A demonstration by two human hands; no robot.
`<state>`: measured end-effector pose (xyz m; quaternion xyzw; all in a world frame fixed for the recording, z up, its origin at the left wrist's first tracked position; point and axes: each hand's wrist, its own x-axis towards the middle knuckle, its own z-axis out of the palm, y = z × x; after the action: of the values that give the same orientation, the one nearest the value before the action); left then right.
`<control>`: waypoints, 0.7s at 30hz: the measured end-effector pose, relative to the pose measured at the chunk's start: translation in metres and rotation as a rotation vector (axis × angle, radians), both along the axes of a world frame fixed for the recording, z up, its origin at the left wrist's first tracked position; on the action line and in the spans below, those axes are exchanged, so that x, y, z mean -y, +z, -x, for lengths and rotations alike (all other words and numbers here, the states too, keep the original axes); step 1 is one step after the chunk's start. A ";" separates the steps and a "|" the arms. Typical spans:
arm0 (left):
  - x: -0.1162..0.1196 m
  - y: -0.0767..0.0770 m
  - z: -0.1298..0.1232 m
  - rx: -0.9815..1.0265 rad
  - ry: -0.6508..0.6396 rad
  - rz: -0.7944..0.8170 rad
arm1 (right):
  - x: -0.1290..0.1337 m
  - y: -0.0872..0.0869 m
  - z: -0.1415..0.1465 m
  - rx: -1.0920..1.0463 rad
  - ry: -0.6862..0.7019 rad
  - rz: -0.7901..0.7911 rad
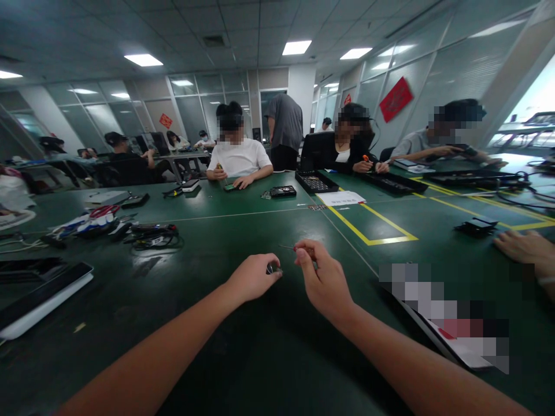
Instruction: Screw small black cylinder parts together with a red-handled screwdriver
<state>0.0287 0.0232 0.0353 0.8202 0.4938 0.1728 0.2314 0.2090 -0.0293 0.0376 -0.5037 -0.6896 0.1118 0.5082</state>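
My left hand is closed around a small dark object, partly hidden by the fingers, above the green table. Facing it, my right hand pinches a thin screwdriver with a reddish handle; its slim metal shaft points left, past the fingertips of my left hand. The two hands are a short gap apart. Most of the handle is covered by my right fingers.
Cables and tools lie at the left, near a black and white device. At the right are a blurred flat item, a black part and another person's hand. Black trays stand across the table before seated people.
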 end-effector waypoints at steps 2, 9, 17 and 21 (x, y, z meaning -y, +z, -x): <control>-0.005 -0.005 -0.005 -0.102 -0.018 0.004 | 0.000 0.000 0.000 0.005 0.008 0.006; -0.012 -0.009 -0.005 -0.159 -0.047 0.018 | 0.002 0.001 0.000 0.025 0.042 0.023; -0.018 -0.007 0.043 0.152 0.092 0.399 | 0.003 0.003 -0.001 0.017 0.060 0.041; -0.011 0.004 0.086 0.422 0.256 0.508 | 0.001 0.001 -0.002 0.009 0.073 0.044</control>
<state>-0.0575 0.0338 0.0388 0.6142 0.5613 0.2377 0.5013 0.2106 -0.0302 0.0388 -0.4896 -0.7071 0.1433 0.4896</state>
